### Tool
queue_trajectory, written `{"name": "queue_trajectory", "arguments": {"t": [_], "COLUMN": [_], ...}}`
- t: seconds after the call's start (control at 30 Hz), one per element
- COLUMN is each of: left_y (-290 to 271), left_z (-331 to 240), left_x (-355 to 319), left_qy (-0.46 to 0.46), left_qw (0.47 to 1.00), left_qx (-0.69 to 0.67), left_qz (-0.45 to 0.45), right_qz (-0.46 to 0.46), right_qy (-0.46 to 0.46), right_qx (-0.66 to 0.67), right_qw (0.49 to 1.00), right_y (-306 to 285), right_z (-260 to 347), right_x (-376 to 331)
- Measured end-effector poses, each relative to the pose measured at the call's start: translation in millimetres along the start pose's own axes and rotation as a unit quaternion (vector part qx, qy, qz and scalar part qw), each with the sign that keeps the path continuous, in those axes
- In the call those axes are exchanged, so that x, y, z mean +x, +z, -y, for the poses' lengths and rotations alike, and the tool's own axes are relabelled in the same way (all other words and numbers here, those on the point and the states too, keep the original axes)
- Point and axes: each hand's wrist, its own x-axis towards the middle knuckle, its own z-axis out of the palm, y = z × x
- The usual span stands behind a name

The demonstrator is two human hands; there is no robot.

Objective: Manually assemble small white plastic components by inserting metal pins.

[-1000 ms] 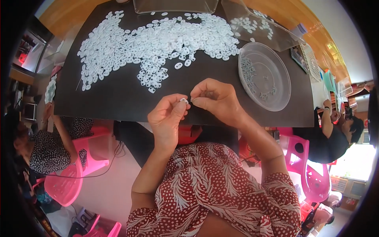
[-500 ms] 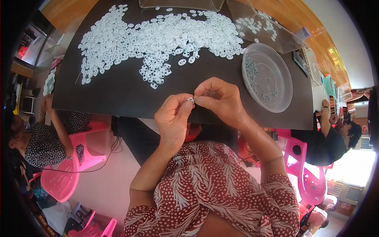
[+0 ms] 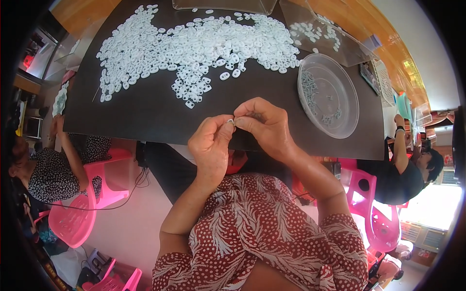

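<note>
My left hand [image 3: 211, 140] pinches a small white plastic piece [image 3: 230, 121] between thumb and forefinger, over the near edge of the dark table. Against that piece, the thumb and forefinger of my right hand [image 3: 264, 123] are pressed together; whatever they hold is too small and covered to make out. Beyond my hands spreads a wide heap of white oval plastic pieces with holes [image 3: 194, 43]. A smaller cluster of white pieces [image 3: 190, 87] juts from it toward me. To the right, a round clear plastic tray [image 3: 350, 116] contains small grey metal screw-like pieces [image 3: 308, 89].
A clear box [image 3: 347, 56] with white pieces in it stands at the far right, near a dark phone-like object [image 3: 370, 77]. Another clear container [image 3: 223, 6] sits at the far edge. People work on both sides, with pink chairs [image 3: 73, 223] around.
Both hands have shifted slightly left. My right fingertips now sit closer over the white piece, covering more of it.
</note>
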Motion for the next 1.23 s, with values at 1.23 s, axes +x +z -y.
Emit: {"name": "queue_trajectory", "arguments": {"t": [1.23], "left_y": [-10], "left_z": [9], "left_x": [7], "left_qy": [-0.036], "left_qw": [0.981], "left_qx": [-0.186], "left_qz": [-0.05], "right_qz": [-0.007], "right_qy": [-0.281], "right_qx": [-0.574], "right_qw": [0.769], "right_y": [-5], "right_z": [-34], "right_x": [93]}}
